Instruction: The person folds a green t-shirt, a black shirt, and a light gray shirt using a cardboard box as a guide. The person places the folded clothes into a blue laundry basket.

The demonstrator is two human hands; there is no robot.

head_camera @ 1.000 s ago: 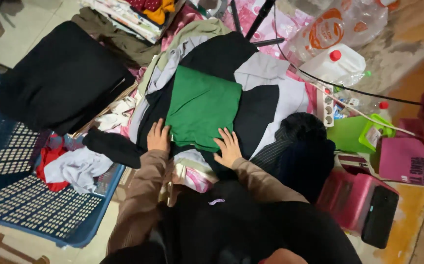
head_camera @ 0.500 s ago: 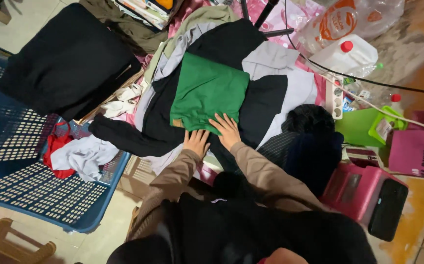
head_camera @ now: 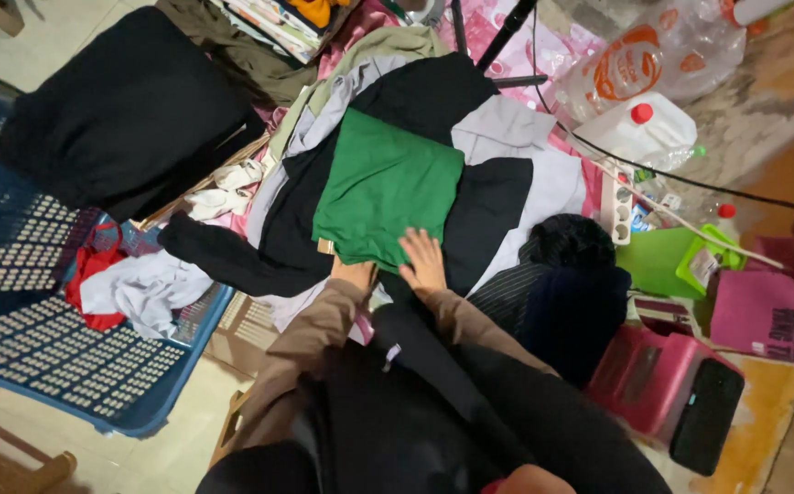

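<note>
Sleeves: brown sleeves (head_camera: 310,343) run up from 6 o'clock to the clothes pile, over a dark garment across the lap.
Left hand: the left hand (head_camera: 353,272) sits at the near edge of the folded green garment (head_camera: 386,187); its fingers are tucked under or against the cloth, so I cannot tell how wide it is spread.
Right hand: the right hand (head_camera: 424,263) lies flat, fingers spread wide and pointing to 12 o'clock, palm down on the green garment's near right corner, gripping nothing.
Green garment: folded into a rough rectangle at picture centre, on top of a black garment (head_camera: 484,215) that spreads under it to both sides.
Black sleeve: a black sleeve (head_camera: 218,256) trails off toward 9 o'clock.
Grey cloth: pale grey cloth (head_camera: 507,133) shows beyond the green garment toward 1 o'clock.
Basket: a blue plastic basket (head_camera: 40,357) at 8 o'clock holds a white cloth (head_camera: 140,293) and a red one (head_camera: 90,270).
Stool: a pink plastic stool (head_camera: 644,375) at 4 o'clock.
Dark pile: dark folded clothes (head_camera: 571,293) at 3 o'clock, just beside the right forearm.
Green bin: a small green container (head_camera: 662,261) past the stool.
Jug: a white jug with a red cap (head_camera: 639,133) at 2 o'clock.
Bottle: a large clear bottle (head_camera: 662,55) beyond it.
Black bundle: a big black bundle (head_camera: 122,110) at 10 o'clock.
</note>
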